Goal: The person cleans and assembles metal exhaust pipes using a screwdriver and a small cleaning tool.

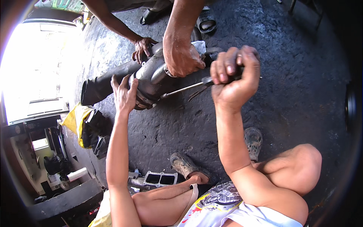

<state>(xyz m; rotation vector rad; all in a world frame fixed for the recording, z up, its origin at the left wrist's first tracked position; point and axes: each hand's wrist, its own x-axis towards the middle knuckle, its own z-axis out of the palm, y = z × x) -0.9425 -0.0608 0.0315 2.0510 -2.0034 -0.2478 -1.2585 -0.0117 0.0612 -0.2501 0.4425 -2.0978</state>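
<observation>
Head view: the right hand [236,75] is wrapped tightly around the handle of a long-shafted screwdriver [184,89], whose shaft runs leftward and slightly toward the wearer. Its tip meets, or nearly meets, the side of a clamp band [141,100] around the near end of a thick, curved black pipe [154,77]; the exact seat is too small to tell. The left hand [126,96] lies with fingers spread over that end, just beside the clamp band. Beyond the wearer's hands, a co-worker's one hand [143,49] is spread on the pipe, and the co-worker's other hand [183,58] is curled against it, close to the right hand; what it grips is hidden. A dark tube [109,81] reaches out past the left hand, and the pipe lies on the blackened floor [287,98]. Nearer the wearer, between the forearms, sits a metal flange with rectangular openings [160,179].

To work well here, the shaft should probably stay in line with the screw, with steady pressure along it. The left palm is best kept firm on the pipe, fingers clear of the tip in case it slips.
</observation>
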